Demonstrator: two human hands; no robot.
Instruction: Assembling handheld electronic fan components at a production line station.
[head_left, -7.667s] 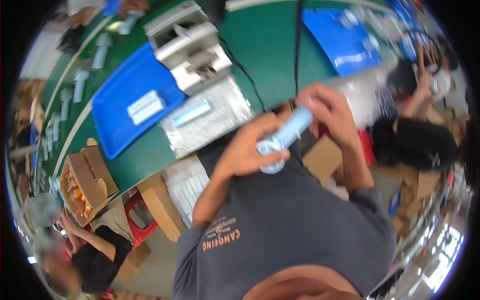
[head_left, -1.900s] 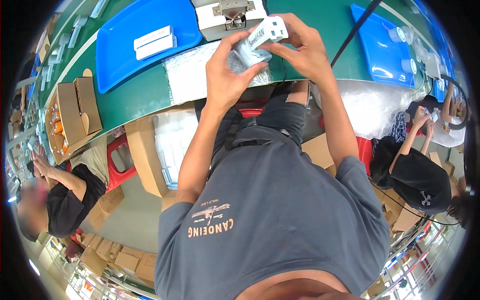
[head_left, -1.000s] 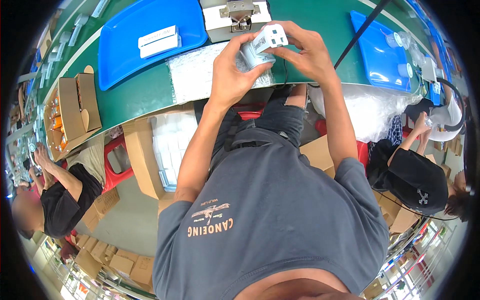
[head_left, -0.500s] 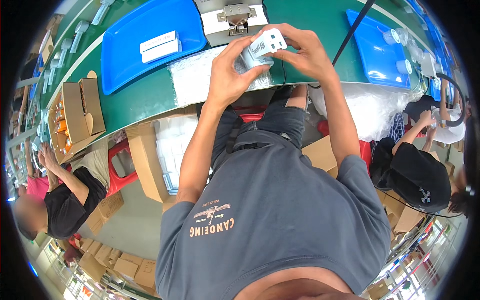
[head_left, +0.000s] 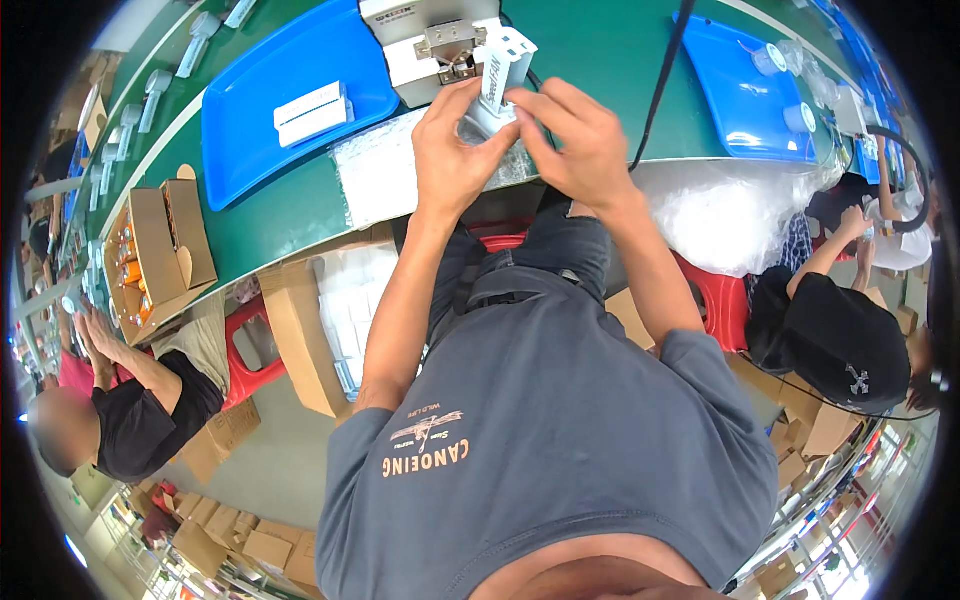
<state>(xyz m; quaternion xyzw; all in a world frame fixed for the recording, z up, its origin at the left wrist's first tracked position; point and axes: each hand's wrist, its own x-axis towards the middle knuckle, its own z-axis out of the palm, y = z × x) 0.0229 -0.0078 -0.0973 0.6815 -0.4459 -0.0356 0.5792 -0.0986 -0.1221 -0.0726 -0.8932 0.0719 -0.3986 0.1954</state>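
A pale plastic housing (head_left: 494, 82) with dark lettering on its side and openings in its top end stands nearly upright between my hands, just in front of a white and metal bench machine (head_left: 440, 45). My left hand (head_left: 450, 155) is closed round its wider lower part, with thumb and fingers on either side. On the other side my right hand (head_left: 578, 140) pinches with thumb and forefinger close together at the housing's lower edge. Whether something small sits in that pinch is hidden. Under my hands lies a sheet of bubble wrap (head_left: 380, 165) at the table's edge.
To the left, a blue tray (head_left: 235, 130) carries white pieces (head_left: 312, 112). Another blue tray (head_left: 745, 110) with round clear-topped parts is at the right. A black cable (head_left: 660, 90) hangs before it. An open carton (head_left: 160, 240) stands far left; co-workers sit on both sides.
The housing has gone from tilted toward me to nearly upright. My right hand has come off its top end and down to its lower right side. My left hand still grips it.
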